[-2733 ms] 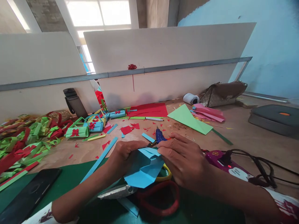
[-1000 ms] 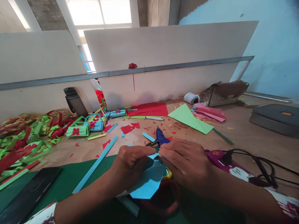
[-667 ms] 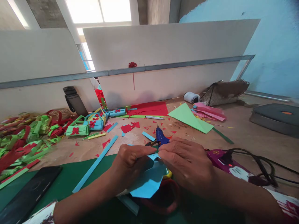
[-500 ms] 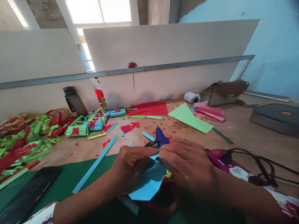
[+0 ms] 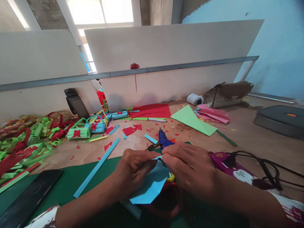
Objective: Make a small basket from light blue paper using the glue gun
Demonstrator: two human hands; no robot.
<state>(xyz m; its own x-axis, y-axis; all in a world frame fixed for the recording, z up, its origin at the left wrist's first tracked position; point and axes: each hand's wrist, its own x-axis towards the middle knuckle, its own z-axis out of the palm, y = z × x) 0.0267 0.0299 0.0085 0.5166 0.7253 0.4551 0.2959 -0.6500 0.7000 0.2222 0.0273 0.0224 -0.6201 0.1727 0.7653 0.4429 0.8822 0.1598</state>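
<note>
A folded piece of blue paper (image 5: pixel 152 185) is held between both hands near the bottom middle. My left hand (image 5: pixel 135 169) pinches its upper left edge, thumb and forefinger closed on it. My right hand (image 5: pixel 190 164) grips the top right corner, its fingers pressed together. Just beyond the fingertips lies a blue glue gun (image 5: pixel 163 139), its nozzle pointing away. Under the paper is a dark red round object (image 5: pixel 175 202), partly covered, with something yellow at its rim. A long blue strip (image 5: pixel 97 167) lies left of my left hand.
A black phone (image 5: pixel 30 196) rests on the green sheet (image 5: pixel 71 174). Small paper bags (image 5: pixel 78 133) and a heap of paper pieces (image 5: pixel 35 152) are at left. Beside my right arm is a purple power strip (image 5: pixel 228 164) with cables. Farther back lie green paper (image 5: pixel 192 120) and a handbag (image 5: pixel 232 93).
Both hands have shifted very slightly, and the blue paper has tilted a little between them. The grip stays the same.
</note>
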